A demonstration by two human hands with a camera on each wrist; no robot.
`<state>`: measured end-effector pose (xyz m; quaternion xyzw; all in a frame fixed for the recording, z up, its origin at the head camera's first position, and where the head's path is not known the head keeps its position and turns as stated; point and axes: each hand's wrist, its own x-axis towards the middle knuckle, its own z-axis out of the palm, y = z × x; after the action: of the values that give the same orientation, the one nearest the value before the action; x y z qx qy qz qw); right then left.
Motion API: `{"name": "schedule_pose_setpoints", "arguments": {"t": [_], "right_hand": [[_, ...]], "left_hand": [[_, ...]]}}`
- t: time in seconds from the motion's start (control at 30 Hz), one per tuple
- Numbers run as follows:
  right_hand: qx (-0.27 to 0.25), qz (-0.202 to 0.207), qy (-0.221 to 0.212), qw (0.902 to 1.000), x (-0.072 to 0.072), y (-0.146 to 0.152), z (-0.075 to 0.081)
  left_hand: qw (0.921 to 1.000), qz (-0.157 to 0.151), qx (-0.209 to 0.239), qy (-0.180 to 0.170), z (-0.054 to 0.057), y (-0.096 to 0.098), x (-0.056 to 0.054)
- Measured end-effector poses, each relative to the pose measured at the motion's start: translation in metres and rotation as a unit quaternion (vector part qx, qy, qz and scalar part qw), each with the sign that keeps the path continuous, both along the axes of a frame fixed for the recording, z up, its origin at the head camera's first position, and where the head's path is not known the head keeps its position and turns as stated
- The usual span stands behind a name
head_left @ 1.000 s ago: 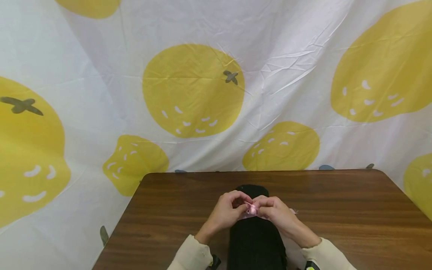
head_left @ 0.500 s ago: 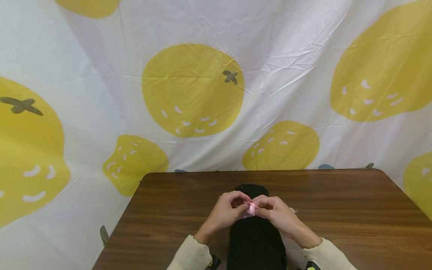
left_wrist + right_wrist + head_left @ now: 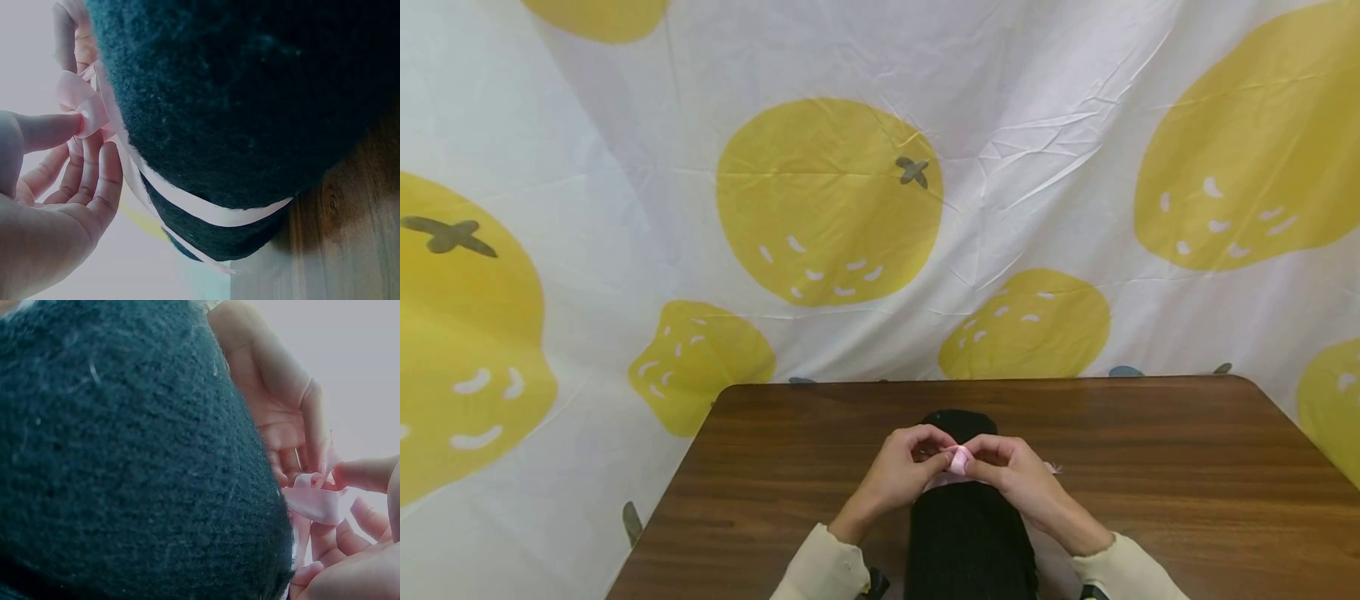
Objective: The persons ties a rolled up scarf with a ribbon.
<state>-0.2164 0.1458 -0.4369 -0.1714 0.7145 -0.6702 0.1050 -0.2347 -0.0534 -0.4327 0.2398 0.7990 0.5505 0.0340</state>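
A long dark knitted bundle (image 3: pixel 968 542) lies lengthwise on the table, fuzzy in both wrist views. Round it runs a pink satin ribbon (image 3: pixel 958 461), whose band (image 3: pixel 219 214) crosses the knit in the left wrist view. Above the bundle, my left hand (image 3: pixel 904 471) pinches the ribbon between thumb and fingers. From the other side my right hand (image 3: pixel 1022 479) also pinches it, with the fingertips of both hands almost meeting. Between them the ribbon forms a loop (image 3: pixel 322 506), seen in the right wrist view. Fingers partly hide how the ribbon is crossed.
The brown wooden table (image 3: pixel 1187 467) extends to both sides of the bundle. Behind it hangs a white cloth (image 3: pixel 1000 67) printed with yellow fruit. A frayed ribbon end (image 3: pixel 1053 468) shows beyond my right hand.
The bunched pink ribbon between my fingertips has become a flatter, more upright fold. My right thumb and fingers have shifted slightly; both hands stay nearly in place over the bundle.
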Motion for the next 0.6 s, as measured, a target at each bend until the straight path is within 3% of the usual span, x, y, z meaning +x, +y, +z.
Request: {"name": "schedule_pose_setpoints", "arguments": {"t": [0.6], "right_hand": [[0.009, -0.017, 0.004, 0.9998, 0.0013, -0.0029, -0.0005]], "left_hand": [[1.0000, -0.006, 0.002, 0.006, -0.0012, 0.0009, -0.0004]]}}
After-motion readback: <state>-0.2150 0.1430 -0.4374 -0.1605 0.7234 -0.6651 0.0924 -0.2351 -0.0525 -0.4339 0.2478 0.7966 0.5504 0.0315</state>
